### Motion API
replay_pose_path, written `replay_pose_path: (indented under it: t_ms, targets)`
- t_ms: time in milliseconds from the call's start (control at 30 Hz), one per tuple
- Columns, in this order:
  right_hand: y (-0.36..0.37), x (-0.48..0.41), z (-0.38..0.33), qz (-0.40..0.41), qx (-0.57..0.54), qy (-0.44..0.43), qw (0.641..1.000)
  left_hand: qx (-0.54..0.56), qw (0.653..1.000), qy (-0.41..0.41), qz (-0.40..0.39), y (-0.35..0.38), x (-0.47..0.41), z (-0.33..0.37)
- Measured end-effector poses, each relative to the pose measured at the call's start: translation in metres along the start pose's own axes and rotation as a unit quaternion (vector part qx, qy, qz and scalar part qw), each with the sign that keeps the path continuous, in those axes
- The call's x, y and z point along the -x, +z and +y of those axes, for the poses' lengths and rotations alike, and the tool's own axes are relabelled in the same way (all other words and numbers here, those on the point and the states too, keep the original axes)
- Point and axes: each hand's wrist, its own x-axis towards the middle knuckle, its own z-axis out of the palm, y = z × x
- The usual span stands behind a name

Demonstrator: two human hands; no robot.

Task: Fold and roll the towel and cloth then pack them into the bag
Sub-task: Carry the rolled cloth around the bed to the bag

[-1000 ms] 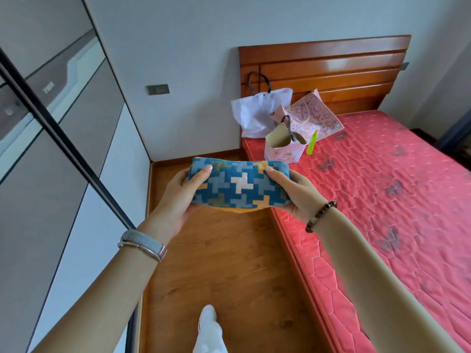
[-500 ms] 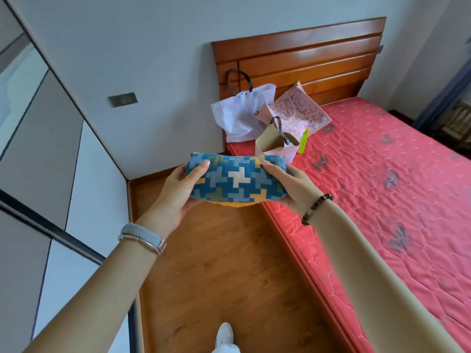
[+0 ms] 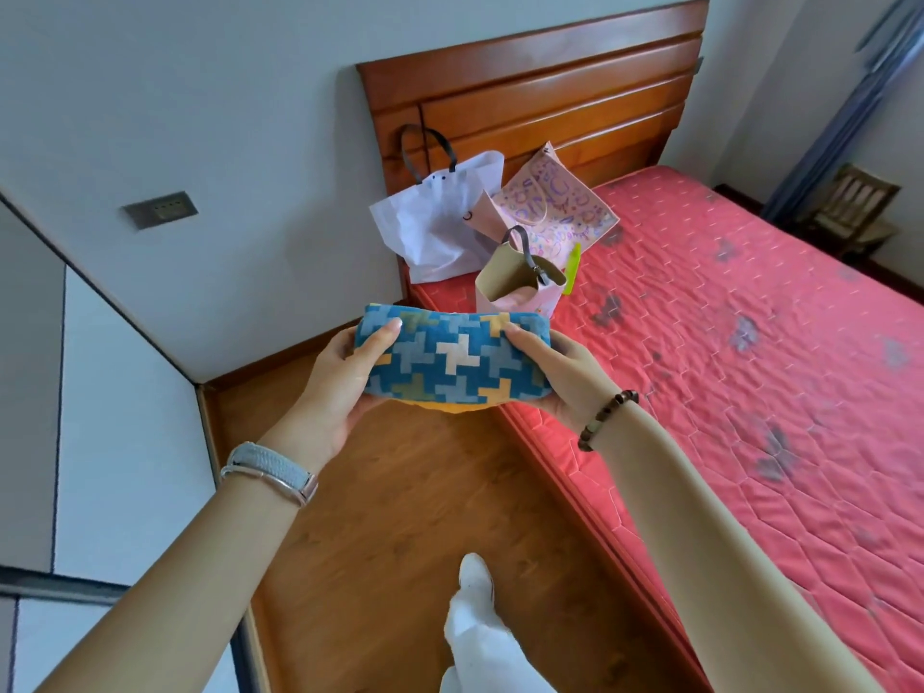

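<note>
Head view: rolled towel [image 3: 452, 360] held in the air, short of the open bag [image 3: 500, 277].
Left hand [image 3: 340, 387] and right hand [image 3: 560, 372] each gripped an end; bag stood on the bed [image 3: 750, 392]; probably best to keep squeezing and enter end-first.

I see soft, even daylight, a little brighter on the right over the mattress [image 3: 750, 342]. The headboard [image 3: 550, 67] carries a pale sheen. Shadows are faint. Wide-angle distortion bends the wall lines and stretches the lower corners. The towel [image 3: 450, 362] is sharp, and the far right corner is slightly soft.
</note>
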Motion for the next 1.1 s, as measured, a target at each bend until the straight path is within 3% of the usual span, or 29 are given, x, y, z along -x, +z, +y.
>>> replay_pose_path:
  t_ms: [567,1100]
  targets:
    - [-0.015,-0.181,-0.057,0.050,-0.043,0.018,0.998,-0.017,0.997,-0.049,-0.059,0.023,-0.214,0.038]
    - [-0.006,-0.325,-0.084,0.050,-0.066,0.072,0.994,-0.015,0.995,-0.078,-0.056,0.015,-0.364,0.054]
